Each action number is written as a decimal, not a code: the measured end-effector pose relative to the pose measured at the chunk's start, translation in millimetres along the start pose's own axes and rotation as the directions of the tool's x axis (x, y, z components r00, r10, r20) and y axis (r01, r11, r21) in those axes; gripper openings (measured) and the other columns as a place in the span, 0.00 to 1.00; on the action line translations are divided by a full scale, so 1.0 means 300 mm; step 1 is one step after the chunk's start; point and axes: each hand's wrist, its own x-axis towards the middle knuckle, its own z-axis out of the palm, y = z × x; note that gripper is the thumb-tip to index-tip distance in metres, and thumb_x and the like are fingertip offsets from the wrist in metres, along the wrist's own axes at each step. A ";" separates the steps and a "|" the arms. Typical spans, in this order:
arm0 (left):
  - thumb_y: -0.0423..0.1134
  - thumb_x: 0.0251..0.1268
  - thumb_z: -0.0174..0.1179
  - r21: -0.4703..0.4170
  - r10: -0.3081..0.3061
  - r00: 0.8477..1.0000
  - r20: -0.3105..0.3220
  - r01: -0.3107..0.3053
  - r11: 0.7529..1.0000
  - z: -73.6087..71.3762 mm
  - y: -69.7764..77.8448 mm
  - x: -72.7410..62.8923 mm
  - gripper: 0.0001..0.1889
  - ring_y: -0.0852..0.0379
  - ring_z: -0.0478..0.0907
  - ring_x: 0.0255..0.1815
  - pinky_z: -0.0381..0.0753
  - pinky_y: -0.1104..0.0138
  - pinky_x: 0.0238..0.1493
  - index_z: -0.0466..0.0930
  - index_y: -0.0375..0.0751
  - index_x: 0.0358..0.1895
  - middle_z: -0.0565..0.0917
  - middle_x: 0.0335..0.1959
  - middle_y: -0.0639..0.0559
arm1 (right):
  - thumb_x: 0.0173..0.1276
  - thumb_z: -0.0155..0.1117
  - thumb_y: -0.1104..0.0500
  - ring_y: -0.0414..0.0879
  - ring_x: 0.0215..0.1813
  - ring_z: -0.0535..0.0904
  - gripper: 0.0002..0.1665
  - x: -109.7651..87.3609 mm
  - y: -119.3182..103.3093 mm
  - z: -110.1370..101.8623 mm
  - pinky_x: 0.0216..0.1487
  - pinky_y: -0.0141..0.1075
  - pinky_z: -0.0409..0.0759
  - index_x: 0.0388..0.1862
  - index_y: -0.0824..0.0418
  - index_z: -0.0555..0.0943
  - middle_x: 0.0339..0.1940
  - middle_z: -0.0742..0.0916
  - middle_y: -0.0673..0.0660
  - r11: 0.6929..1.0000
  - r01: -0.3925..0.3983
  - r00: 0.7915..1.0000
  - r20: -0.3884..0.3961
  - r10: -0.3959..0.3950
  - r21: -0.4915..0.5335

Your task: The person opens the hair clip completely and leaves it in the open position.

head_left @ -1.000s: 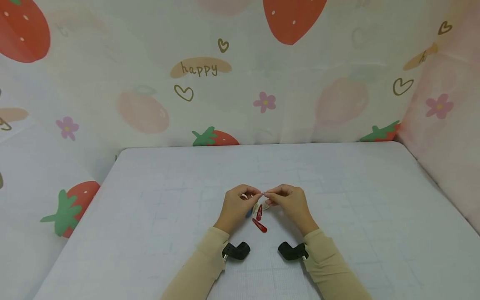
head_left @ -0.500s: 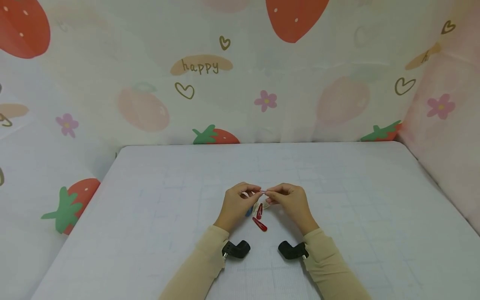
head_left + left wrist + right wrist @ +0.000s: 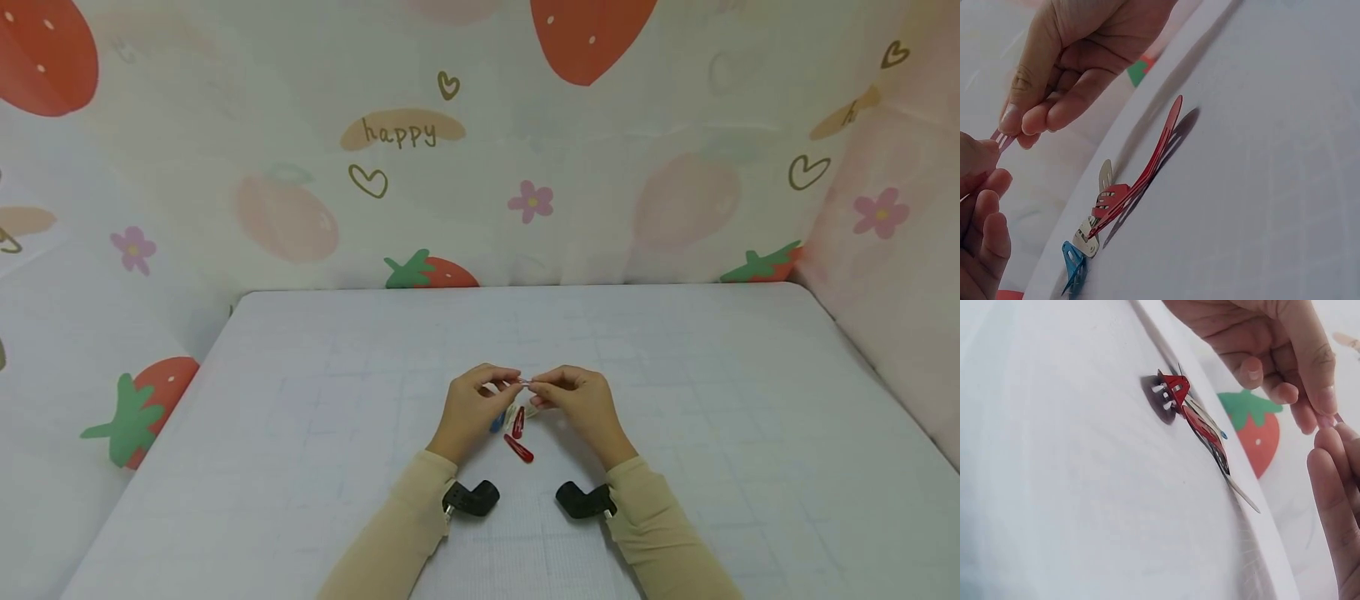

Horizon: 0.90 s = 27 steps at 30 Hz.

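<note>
A small pink snap hair clip (image 3: 1004, 143) is held in the air between both hands. My left hand (image 3: 476, 408) pinches one end between thumb and fingers. At the other end my right hand (image 3: 582, 408) pinches it the same way. Fingertips cover most of the clip, and only a short slotted stretch shows. Under the hands, a group of snap hair clips lies on the table: a red clip (image 3: 519, 449) nearest the body, another red clip (image 3: 519, 422) behind it, a blue clip (image 3: 1074, 265) and a cream clip (image 3: 1085, 240), partly overlapping.
The white table (image 3: 360, 367) spreads out on all sides of the hands. Its far edge meets a wall cloth (image 3: 465, 208) printed with strawberries. A black wrist camera (image 3: 472, 499) sits at the left cuff, and another black wrist camera (image 3: 586, 502) at the right.
Both hands stay almost where they were, still pinching the pink hair clip. Slightly more of the clip shows between the fingertips. The clips on the table have not moved.
</note>
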 end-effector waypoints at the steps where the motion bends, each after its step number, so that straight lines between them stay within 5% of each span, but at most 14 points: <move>1: 0.35 0.62 0.68 -0.001 0.000 1.000 0.000 0.000 1.000 0.000 -0.001 0.000 0.10 0.58 0.81 0.38 0.80 0.74 0.39 0.88 0.36 0.45 0.88 0.38 0.49 | 0.65 0.69 0.67 0.35 0.30 0.86 0.12 -0.001 -0.001 -0.001 0.38 0.32 0.86 0.41 0.77 0.84 0.37 0.89 0.68 1.000 0.001 1.000 0.003 -0.001 0.000; 27: 0.34 0.61 0.68 -0.031 -0.030 0.999 0.015 0.030 0.999 -0.002 0.007 0.001 0.20 0.52 0.81 0.41 0.80 0.75 0.37 0.82 0.36 0.58 0.88 0.42 0.45 | 0.64 0.69 0.68 0.36 0.29 0.86 0.12 0.002 -0.004 -0.004 0.37 0.31 0.86 0.42 0.77 0.84 0.35 0.90 0.65 0.999 -0.002 0.998 -0.056 0.004 0.034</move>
